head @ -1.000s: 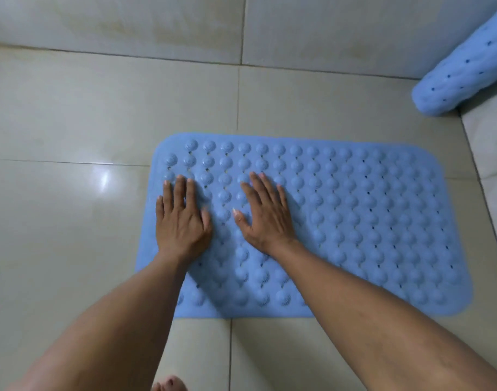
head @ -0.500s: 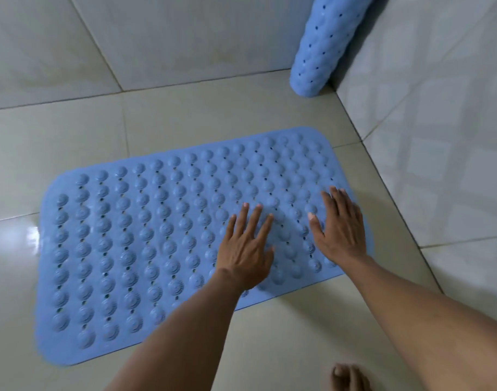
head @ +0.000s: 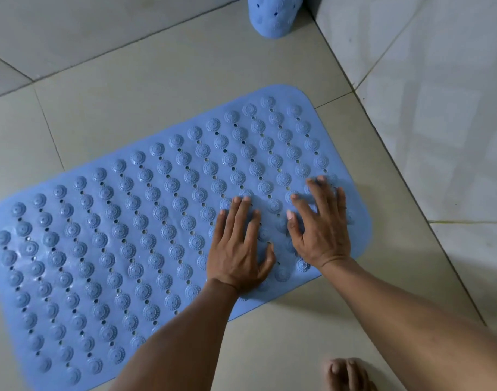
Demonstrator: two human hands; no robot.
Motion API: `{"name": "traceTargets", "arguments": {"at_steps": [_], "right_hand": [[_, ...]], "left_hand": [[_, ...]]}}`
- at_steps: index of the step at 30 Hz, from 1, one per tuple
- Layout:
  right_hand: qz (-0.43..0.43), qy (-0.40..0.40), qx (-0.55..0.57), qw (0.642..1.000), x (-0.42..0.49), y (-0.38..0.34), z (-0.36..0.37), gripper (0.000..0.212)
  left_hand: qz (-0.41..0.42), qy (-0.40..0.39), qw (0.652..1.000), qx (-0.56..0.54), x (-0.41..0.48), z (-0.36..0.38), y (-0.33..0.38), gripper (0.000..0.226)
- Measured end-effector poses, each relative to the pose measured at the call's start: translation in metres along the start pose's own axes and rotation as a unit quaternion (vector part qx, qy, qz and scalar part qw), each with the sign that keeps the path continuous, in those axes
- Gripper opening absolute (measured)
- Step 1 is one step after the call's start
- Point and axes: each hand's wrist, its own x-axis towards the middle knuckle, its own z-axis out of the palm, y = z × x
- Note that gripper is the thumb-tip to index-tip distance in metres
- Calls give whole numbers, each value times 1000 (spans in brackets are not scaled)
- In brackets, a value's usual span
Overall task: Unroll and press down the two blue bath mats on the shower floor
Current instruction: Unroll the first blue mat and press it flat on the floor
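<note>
Blue bath mat [head: 145, 221], unrolled, lies flat on the tiled shower floor [head: 185, 80], its right end near the wall [head: 439, 108]. On that end the left hand [head: 238, 249] and the right hand [head: 322, 230] lie palm down side by side, fingers straight and slightly spread, pressing the studded surface. The second mat [head: 274, 15], rolled up, sits in the corner at the top edge. Bare toes [head: 346, 373] show on the floor below.

Single wide-angle view from the person's head, facing forward and steeply down at the tiled floor [head: 162, 88]. Close range: the flat mat [head: 128, 221] fills most of the frame, its left end cropped; a wall [head: 439, 108] stands at upper right, a bare foot [head: 346, 373] at the bottom edge.
</note>
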Motion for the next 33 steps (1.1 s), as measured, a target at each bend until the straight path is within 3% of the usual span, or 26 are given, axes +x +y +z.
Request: {"name": "traceTargets", "arguments": {"at_steps": [18, 23, 28, 31, 33], "right_hand": [[2, -39, -20, 999, 2, -2, -3, 34], [19, -53, -29, 998, 3, -11, -7, 34], [5, -158, -80, 984, 40, -28, -43, 35], [-18, -239, -109, 965, 99, -51, -79, 36], [-16, -234, -96, 967, 147, -69, -110, 39]], "left_hand": [[-12, 27, 999, -24, -1, 5, 1, 60], [-7, -29, 999, -26, -6, -2, 0, 65], [-21, -189, 982, -8, -17, -54, -12, 83], [-49, -192, 980, -13, 12, -97, -35, 71], [-59, -166, 984, -15, 49, -130, -53, 70]]}}
